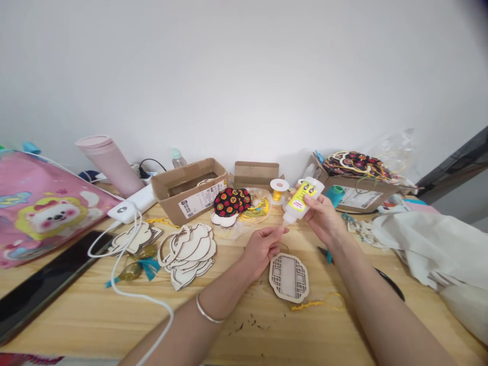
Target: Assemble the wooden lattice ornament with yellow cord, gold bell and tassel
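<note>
My right hand [322, 216] grips a white squeeze bottle of glue [301, 202] with a yellow label, its nozzle tilted down toward my left hand [263, 249]. The left fingertips pinch together just beside that nozzle. Anything thin between them is too small to tell. Below my hands lies a wooden lattice frame [288, 278] with a yellow cord [316, 304] near it. A stack of wooden cutouts [188, 254] lies left of my left hand.
Open cardboard boxes [186, 190] stand at the back, near black patterned fabric pieces [229, 202] and a yellow thread spool [277, 190]. Scissors [389, 282] lie right, beside a pale cloth [430, 249]. A pink bag [46, 208] and dark tablet [46, 284] occupy the left.
</note>
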The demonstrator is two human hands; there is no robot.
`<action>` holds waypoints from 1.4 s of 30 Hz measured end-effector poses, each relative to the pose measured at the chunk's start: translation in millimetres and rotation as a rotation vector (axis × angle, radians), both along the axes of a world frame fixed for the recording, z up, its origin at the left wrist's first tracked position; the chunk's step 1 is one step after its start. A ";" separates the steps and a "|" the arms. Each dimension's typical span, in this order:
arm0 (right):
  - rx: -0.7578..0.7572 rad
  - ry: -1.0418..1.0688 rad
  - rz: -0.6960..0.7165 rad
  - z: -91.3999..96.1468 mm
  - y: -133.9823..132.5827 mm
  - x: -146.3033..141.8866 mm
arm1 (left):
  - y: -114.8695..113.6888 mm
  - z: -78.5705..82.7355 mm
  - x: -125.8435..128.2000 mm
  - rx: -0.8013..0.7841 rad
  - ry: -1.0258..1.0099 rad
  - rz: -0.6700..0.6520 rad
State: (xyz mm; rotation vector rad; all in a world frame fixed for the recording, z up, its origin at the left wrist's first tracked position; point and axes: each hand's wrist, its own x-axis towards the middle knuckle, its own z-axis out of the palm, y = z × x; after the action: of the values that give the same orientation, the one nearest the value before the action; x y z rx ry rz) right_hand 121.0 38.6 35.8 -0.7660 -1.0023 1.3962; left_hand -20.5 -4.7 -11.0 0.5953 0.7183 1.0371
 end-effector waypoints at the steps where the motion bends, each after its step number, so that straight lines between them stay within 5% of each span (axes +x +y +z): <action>1: 0.003 -0.005 0.013 -0.6 -0.3 -0.9 | 0.2 0.1 0.0 -0.016 0.002 0.022; 13: 0.004 0.099 0.143 -9.6 2.6 1.2 | 7.3 -5.8 -3.8 -0.055 -0.061 -0.030; 20: 0.020 0.099 0.099 -6.5 -0.5 -1.5 | 4.1 -4.8 -2.5 -0.037 -0.048 0.002; 27: -0.127 0.217 -0.037 -11.8 1.7 -13.7 | 7.8 -4.0 2.6 0.117 -0.102 0.207; 33: -0.083 0.202 -0.179 -17.8 6.1 -12.2 | 10.7 -7.5 0.1 0.138 0.013 0.259; 42: -0.031 0.142 -0.156 -3.7 0.2 -12.8 | 8.2 -8.2 -2.9 0.268 0.315 0.182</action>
State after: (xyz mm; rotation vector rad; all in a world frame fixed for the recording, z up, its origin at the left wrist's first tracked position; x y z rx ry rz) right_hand 108.2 38.8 32.1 -0.7411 -0.7955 1.3147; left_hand -23.4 3.5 -19.2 0.9528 0.9284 1.2339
